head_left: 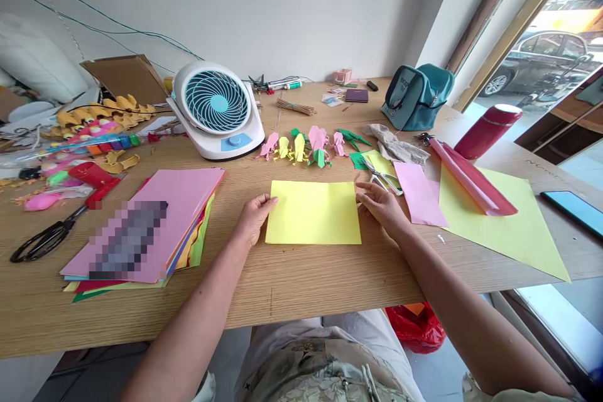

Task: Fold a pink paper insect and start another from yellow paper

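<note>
A yellow sheet of paper (314, 213) lies in front of me, its long side running left to right. My left hand (254, 217) pinches its left edge between thumb and fingers. At the right edge, my right hand (382, 206) holds the paper near the upper corner with its fingers curled. Just beyond that hand are scissors (382, 177) with pale handles and a pink paper piece (419, 195). Behind the sheet stands a row of small folded paper figures, among them a pink one (318, 137), a yellow one (299, 147) and a green one (320, 157).
A stack of coloured paper (188, 185) with a blurred-out object on it lies left, beside black-handled scissors (44, 242). A white fan (219, 107) stands behind. On the right are a red bottle (487, 132), rolled red paper (475, 179), a large yellow sheet (522, 232) and a phone (575, 212).
</note>
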Available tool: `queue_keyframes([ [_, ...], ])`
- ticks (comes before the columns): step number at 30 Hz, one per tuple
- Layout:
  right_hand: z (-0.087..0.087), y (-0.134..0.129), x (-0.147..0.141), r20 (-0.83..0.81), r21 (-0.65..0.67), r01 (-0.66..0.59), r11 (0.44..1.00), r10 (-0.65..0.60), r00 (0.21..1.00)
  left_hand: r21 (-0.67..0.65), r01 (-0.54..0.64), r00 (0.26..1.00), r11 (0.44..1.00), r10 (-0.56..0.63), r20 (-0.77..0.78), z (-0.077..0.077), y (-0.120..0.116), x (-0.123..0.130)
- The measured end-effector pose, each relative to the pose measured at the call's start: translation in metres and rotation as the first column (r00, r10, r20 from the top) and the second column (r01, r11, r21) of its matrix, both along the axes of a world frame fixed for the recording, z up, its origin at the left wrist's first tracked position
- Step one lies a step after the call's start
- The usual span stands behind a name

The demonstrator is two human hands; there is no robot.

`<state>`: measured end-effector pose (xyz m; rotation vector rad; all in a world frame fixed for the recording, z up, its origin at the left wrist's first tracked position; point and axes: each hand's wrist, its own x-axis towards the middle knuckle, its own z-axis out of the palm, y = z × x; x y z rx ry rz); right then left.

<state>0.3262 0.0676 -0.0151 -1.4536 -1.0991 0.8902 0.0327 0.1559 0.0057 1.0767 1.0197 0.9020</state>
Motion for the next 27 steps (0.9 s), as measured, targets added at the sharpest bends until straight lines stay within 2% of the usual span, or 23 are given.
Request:
queue_keyframes([
  [6, 0.002, -0.003, -0.004, 0.038, 0.029, -0.085, 0.996, 0.083, 0.996, 0.112, 0.005, 0.996, 0.994, 0.004, -0.084, -0.002, 0.000, -0.004],
  [10, -0.002, -0.001, -0.005, 0.111, 0.020, -0.068, 0.998, 0.065, 0.992, 0.223, -0.019, 0.989, 0.975, 0.051, -0.140, -0.007, 0.004, -0.004],
  [13, -0.003, 0.000, -0.006, 0.115, 0.046, -0.099, 0.994, 0.093, 0.989, 0.304, -0.037, 0.973, 0.952, 0.104, -0.207, -0.015, 0.011, -0.007],
  [17, 0.000, 0.000, -0.010, 0.162, 0.061, -0.125, 0.990, 0.114, 0.980, 0.449, -0.004, 0.896, 0.894, 0.203, -0.396, -0.021, 0.020, -0.012],
  [20, 0.002, -0.002, -0.011, 0.200, 0.068, -0.144, 0.987, 0.128, 0.971, 0.521, 0.045, 0.829, 0.852, 0.259, -0.496, -0.020, 0.021, -0.012],
  [24, 0.002, -0.005, -0.012, 0.252, 0.081, -0.146, 0.986, 0.122, 0.960, 0.569, 0.113, 0.756, 0.814, 0.302, -0.581, -0.015, 0.018, -0.008],
  [27, -0.002, -0.004, -0.011, 0.286, 0.089, -0.136, 0.987, 0.106, 0.952, 0.575, 0.127, 0.725, 0.808, 0.321, -0.610, -0.014, 0.019, -0.007],
])
